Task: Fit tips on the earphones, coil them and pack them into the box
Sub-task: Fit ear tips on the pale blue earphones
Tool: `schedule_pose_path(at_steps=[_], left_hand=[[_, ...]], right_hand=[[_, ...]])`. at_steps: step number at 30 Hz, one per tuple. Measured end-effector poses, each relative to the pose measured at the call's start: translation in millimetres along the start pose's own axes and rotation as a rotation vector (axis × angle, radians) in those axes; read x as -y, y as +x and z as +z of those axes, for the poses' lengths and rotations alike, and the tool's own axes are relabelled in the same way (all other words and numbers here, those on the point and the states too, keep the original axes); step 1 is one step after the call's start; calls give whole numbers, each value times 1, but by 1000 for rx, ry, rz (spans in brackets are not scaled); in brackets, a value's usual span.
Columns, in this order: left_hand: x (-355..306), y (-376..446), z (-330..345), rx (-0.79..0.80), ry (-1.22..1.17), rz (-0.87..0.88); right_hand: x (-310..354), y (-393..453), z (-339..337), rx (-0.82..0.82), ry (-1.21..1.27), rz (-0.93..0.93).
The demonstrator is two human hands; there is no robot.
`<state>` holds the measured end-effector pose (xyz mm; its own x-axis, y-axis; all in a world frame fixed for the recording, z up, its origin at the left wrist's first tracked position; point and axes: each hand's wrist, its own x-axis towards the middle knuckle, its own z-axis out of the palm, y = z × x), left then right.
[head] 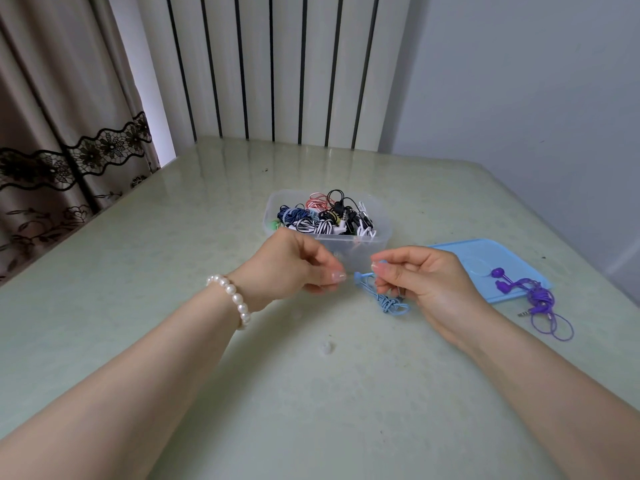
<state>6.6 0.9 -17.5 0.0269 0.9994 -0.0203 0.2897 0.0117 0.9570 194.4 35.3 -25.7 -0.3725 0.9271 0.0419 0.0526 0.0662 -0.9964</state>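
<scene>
My right hand pinches one earbud of the light blue earphones, whose knotted cable hangs down onto the table. My left hand, fingers curled, pinches something small and clear at its fingertips, just left of a blue earbud; what it is I cannot tell for certain. A clear ear tip lies on the table in front of my hands. The clear plastic box behind my hands holds several coiled earphones. Purple earphones lie loose, partly on the blue lid.
The pale green table meets a wall with dark vertical stripes at the back. A curtain hangs at the left. The blue lid lies to the right of the box, near the table's right edge.
</scene>
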Motion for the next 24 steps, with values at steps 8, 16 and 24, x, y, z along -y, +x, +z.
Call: schedule_pose_path(at_steps=[8, 16, 24], left_hand=[[-8, -3, 20, 77, -680, -194], [-9, -4, 26, 42, -721, -231], [-7, -4, 26, -36, -650, -190]], right_hand=[[4, -1, 1, 34, 142, -13], [4, 0, -2, 32, 186, -24], [7, -3, 0, -18, 43, -115]])
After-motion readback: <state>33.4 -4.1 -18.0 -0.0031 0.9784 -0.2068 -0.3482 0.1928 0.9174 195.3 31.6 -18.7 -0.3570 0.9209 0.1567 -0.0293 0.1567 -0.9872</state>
